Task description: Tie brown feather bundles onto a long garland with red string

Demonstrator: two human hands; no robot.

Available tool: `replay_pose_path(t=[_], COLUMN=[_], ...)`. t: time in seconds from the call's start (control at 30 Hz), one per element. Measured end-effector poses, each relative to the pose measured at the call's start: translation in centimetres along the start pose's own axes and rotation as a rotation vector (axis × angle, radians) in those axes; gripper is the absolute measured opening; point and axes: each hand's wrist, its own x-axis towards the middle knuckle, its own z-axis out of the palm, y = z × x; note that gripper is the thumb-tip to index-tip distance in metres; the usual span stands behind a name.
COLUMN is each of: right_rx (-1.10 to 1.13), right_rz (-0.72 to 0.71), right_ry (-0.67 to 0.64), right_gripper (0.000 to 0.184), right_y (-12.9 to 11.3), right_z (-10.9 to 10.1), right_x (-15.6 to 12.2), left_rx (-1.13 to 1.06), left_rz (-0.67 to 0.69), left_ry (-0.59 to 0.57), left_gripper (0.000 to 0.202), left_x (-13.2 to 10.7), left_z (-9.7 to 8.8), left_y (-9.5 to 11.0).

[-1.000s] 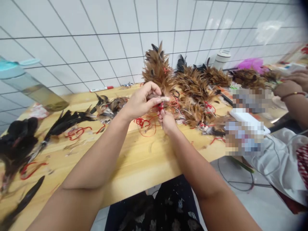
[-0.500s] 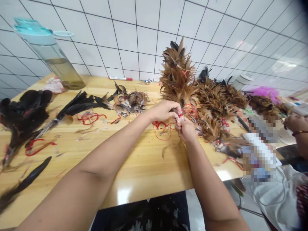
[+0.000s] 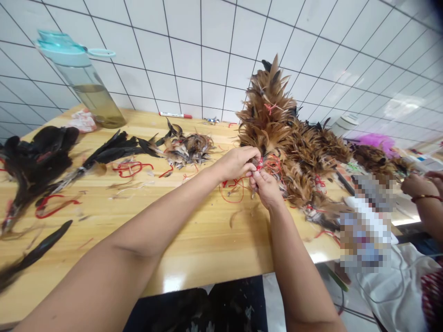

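Observation:
A tall bundle of brown feathers [image 3: 266,110] stands upright in front of me, its lower end bound with red string [image 3: 261,162]. My left hand [image 3: 240,163] is closed round the bound stem from the left, thumb and fingers pinched together. Just below it, my right hand [image 3: 266,185] is closed on the stem's lower end, its thumb beside the red winding. The fingers hide most of the stem. Loose red string [image 3: 232,185] lies on the wooden table beside and behind my hands.
Black feathers [image 3: 38,157] and a water bottle [image 3: 92,92] are at the left. A small feather heap [image 3: 190,150] and a marker [image 3: 175,115] lie towards the wall. More brown feather bundles [image 3: 308,152] fill the right, where a co-worker's hand [image 3: 419,185] shows at the edge.
The brown feather bundle leans more to the right in view. My hands stay together at its stem, with the right hand slightly shifted. The view has turned a little.

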Motion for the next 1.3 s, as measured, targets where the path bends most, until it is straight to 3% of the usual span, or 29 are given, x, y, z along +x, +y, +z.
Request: replay_pose_path(t=[0.17, 0.3, 0.37, 0.43, 0.47, 0.53, 0.63, 0.7, 0.77, 1.0, 1.2, 1.3], right_rx=[0.007, 0.204, 0.264, 0.288, 0.296, 0.310, 0.320, 0.305, 0.280, 0.155, 0.064, 0.011], right_rz=[-0.010, -0.019, -0.025, -0.027, -0.030, -0.047, -0.091, -0.111, -0.125, -0.125, -0.110, -0.091], right_ry=[0.034, 0.053, 0.038, 0.029, 0.029, 0.036, 0.052, 0.062, 0.079, 0.242, 0.478, 0.526], right_gripper=[0.042, 0.045, 0.045, 0.044, 0.043, 0.043, 0.045, 0.045, 0.045, 0.041, 0.036, 0.033], right_y=[0.3, 0.1, -0.2, -0.5, -0.6, -0.6, -0.6, -0.5, -0.4, 0.3, 0.7, 0.6], right_z=[0.1, 0.3, 0.1, -0.3, -0.6, -1.1, -1.5, -1.5, -1.5, -1.3, -1.6, -1.5], right_x=[0.2, 0.3, 0.3, 0.3, 0.4, 0.4, 0.5, 0.6, 0.6, 1.3, 1.6, 1.6], left_rx=[-0.021, -0.014, -0.025, -0.122, -0.220, -0.484, -0.799, -0.827, -0.719, -0.297, -0.228, -0.250], left_rz=[-0.025, -0.056, -0.180, -0.391, -0.488, -0.570, -0.470, -0.450, -0.472, -0.443, -0.364, -0.353], left_ry=[0.029, 0.236, 0.402, 0.480, 0.443, 0.216, -0.177, -0.298, -0.293, -0.023, 0.038, -0.013], left_gripper=[0.026, 0.043, 0.041, 0.029, 0.023, 0.022, 0.030, 0.030, 0.024, 0.013, 0.014, 0.014], left_x=[-0.1, 0.0, 0.1, 0.0, 0.0, -0.2, -0.4, -0.5, -0.3, 0.2, 0.4, 0.4], left_z=[0.5, 0.6, 0.6, 0.7, 0.8, 1.3, 2.3, 2.6, 2.5, 1.2, 1.5, 1.2], left_y=[0.1, -0.1, -0.4, -0.7, -0.8, -0.7, -0.1, 0.3, 0.5, 1.4, 2.5, 2.3])
